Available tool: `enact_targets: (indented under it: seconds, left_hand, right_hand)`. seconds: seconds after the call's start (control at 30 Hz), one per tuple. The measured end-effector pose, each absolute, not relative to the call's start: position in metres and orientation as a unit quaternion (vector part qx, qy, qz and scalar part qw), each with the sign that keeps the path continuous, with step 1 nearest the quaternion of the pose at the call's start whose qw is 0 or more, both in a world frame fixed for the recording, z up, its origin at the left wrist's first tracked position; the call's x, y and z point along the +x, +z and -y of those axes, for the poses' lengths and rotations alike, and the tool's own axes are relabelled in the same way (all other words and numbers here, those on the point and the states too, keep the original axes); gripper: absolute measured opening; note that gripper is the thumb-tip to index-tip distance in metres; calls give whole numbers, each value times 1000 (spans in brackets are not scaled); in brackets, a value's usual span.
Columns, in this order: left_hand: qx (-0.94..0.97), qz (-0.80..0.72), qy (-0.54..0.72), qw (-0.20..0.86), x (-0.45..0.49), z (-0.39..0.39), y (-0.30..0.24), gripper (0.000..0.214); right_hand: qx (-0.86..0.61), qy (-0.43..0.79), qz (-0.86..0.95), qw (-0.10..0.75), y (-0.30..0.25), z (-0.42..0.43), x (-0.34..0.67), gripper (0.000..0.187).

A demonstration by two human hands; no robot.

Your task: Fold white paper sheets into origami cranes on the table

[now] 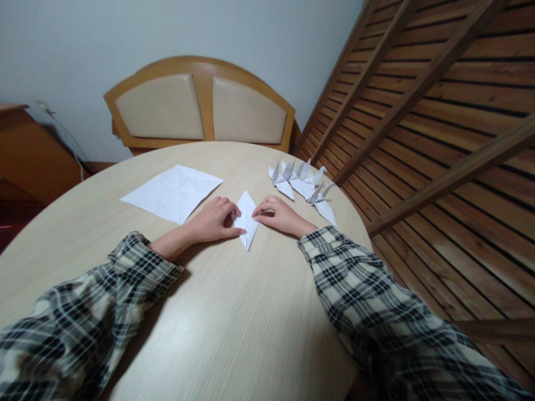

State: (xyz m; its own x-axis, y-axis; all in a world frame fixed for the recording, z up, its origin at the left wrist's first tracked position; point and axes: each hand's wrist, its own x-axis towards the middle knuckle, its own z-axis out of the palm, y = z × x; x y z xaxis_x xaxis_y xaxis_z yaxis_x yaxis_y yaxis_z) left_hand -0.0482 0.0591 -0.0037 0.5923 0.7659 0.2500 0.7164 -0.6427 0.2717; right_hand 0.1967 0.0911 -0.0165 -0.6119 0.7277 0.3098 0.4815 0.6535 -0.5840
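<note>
A white sheet folded into a narrow diamond, the folded paper (246,205), lies on the table with one point toward me and a slit down its near half. At its left edge is my left hand (213,219), with the thumb pressed on the lower part and the fingers curled at the side. My right hand (279,215) pinches the right edge between thumb and fingertips. Several finished white paper cranes (303,181) stand in a cluster beyond my right hand. Left of the folded paper, an opened white sheet (173,189) with crease lines lies flat.
The round pale wooden table (217,323) carries everything. A chair (204,106) with two cream back panels stands at its far side. A slatted wooden wall (438,128) runs close along the right. Brown furniture (29,150) and a cable are at the left.
</note>
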Motion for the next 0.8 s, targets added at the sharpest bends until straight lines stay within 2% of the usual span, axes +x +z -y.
enact_targets:
  seconds: [0.2, 0.4, 0.53, 0.8]
  left_hand:
    - [898, -411, 146, 52, -49, -59, -5, 65]
    - [894, -430, 123, 21, -43, -49, 2, 68]
    - [899, -415, 133, 41, -44, -52, 0, 69]
    - [884, -420, 187, 89, -49, -63, -8, 29]
  right_hand:
    - [-348, 228, 867, 273, -17, -92, 198, 9]
    - [-346, 232, 867, 274, -17, -93, 198, 10]
    - [-345, 230, 868, 274, -17, -93, 198, 10]
    - [-346, 229, 869, 269, -19, -93, 198, 9]
